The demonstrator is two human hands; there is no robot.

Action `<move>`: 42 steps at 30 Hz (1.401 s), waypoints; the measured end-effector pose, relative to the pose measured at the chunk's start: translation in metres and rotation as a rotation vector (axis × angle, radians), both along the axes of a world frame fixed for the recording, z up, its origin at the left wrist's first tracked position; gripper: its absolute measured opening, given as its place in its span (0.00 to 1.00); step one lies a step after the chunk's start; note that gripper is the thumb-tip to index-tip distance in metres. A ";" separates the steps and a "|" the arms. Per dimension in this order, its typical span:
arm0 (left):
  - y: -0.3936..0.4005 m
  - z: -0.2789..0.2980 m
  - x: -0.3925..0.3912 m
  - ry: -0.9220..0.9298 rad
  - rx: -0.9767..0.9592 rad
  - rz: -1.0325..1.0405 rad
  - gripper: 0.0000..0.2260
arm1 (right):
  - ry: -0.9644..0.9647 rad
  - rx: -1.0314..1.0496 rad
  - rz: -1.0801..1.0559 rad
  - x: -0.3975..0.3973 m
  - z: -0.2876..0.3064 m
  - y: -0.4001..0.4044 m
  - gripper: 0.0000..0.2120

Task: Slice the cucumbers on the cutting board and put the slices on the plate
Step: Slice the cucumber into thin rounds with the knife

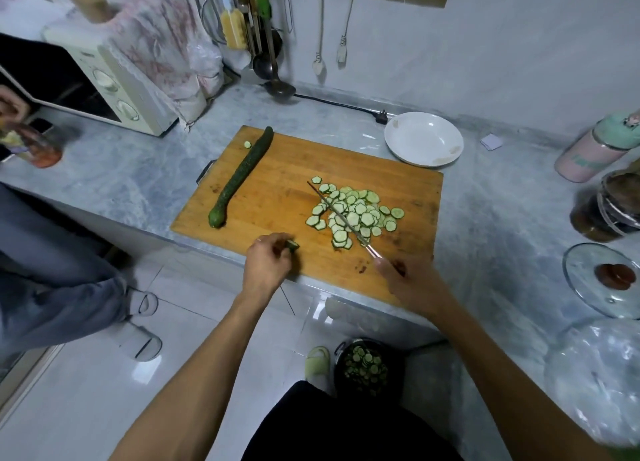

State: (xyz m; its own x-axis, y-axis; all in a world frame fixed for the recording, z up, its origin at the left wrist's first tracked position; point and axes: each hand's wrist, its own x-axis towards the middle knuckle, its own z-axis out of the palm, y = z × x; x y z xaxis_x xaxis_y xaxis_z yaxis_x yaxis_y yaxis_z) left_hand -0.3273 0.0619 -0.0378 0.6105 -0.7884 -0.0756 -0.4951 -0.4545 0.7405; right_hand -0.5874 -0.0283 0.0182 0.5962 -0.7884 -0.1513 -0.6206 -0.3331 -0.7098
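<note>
- Nearest to me, at the near edge of the cutting board [277, 170], the left hand [266, 265] curls round a short cucumber end piece [292, 245], pinching it just above the wood.
- At the same near edge, further right, the right hand [405, 280] grips the handle of a knife [341, 215]; its thin blade lies across the pile of slices [353, 213], pointing away from the person.
- The slices sit in a loose heap on the right half of the board, none yet on the plate.
- On the left half of the board lies a whole cucumber [242, 176], uncut, with one stray slice beside its far tip.
- Beyond the board's far right corner, the white plate [424, 138] rests on the surface, holding no slices.
- To my eye the stub is done with; the good move is to drop it aside, gather the heap against the flat of the blade, and carry it over without scattering rounds off the board's edge.
</note>
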 end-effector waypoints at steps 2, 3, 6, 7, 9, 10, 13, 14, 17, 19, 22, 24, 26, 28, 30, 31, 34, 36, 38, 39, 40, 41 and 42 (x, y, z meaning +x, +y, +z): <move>-0.001 -0.008 0.000 0.002 0.071 -0.059 0.17 | -0.010 0.019 -0.026 0.006 0.007 0.004 0.23; -0.003 -0.012 0.000 -0.003 0.111 -0.079 0.20 | -0.006 0.039 -0.033 0.010 0.008 0.005 0.23; -0.004 -0.017 0.001 -0.084 0.108 -0.094 0.17 | -0.006 0.102 -0.040 0.024 0.012 0.006 0.24; -0.004 -0.016 0.003 -0.096 0.062 -0.083 0.16 | -0.022 0.117 -0.040 0.030 0.013 0.004 0.24; -0.006 -0.012 0.013 -0.065 -0.049 -0.033 0.14 | -0.062 0.157 -0.058 0.047 0.015 0.000 0.26; -0.009 -0.006 0.021 -0.024 -0.111 0.015 0.13 | -0.084 0.172 -0.065 0.056 0.015 -0.004 0.26; -0.024 0.012 0.064 0.113 -0.213 0.171 0.12 | -0.124 0.205 -0.080 0.091 0.017 -0.023 0.25; -0.031 0.016 0.083 0.109 -0.218 0.182 0.12 | -0.129 0.206 -0.083 0.105 0.017 -0.030 0.24; -0.053 0.024 0.141 -0.024 -0.194 0.117 0.11 | -0.130 0.204 -0.107 0.144 0.018 -0.049 0.25; -0.074 0.027 0.179 -0.116 -0.172 0.064 0.10 | -0.102 0.187 -0.126 0.166 0.020 -0.060 0.25; -0.113 0.022 0.228 -0.142 -0.046 0.032 0.10 | -0.080 0.172 -0.151 0.189 0.019 -0.079 0.28; -0.141 0.018 0.249 -0.083 0.015 0.060 0.10 | -0.071 0.148 -0.155 0.199 0.019 -0.090 0.31; -0.166 0.016 0.258 -0.041 0.034 0.079 0.07 | -0.068 0.128 -0.156 0.206 0.020 -0.097 0.33; -0.184 0.012 0.262 -0.021 0.058 0.067 0.04 | -0.041 0.110 -0.181 0.210 0.021 -0.102 0.30; -0.194 0.004 0.264 -0.004 0.088 0.054 0.03 | -0.002 0.087 -0.216 0.212 0.021 -0.106 0.27; -0.197 0.001 0.265 0.008 0.097 0.051 0.04 | 0.007 0.084 -0.234 0.211 0.021 -0.106 0.25; -0.201 0.002 0.265 0.029 0.091 0.065 0.09 | 0.012 0.096 -0.266 0.209 0.019 -0.107 0.24; -0.197 0.008 0.261 -0.008 0.054 0.118 0.12 | 0.016 0.133 -0.285 0.208 0.018 -0.108 0.25; -0.187 0.012 0.252 -0.073 0.010 0.153 0.10 | 0.010 0.147 -0.293 0.207 0.017 -0.105 0.27; -0.181 0.011 0.246 -0.096 0.003 0.137 0.09 | 0.003 0.153 -0.292 0.206 0.016 -0.103 0.28; -0.175 0.009 0.241 -0.109 0.021 0.097 0.10 | -0.006 0.164 -0.299 0.206 0.015 -0.100 0.28; -0.171 0.006 0.235 -0.123 0.063 0.043 0.12 | -0.013 0.179 -0.305 0.205 0.014 -0.098 0.27; -0.167 0.002 0.230 -0.150 0.117 -0.012 0.15 | -0.020 0.193 -0.305 0.204 0.012 -0.095 0.27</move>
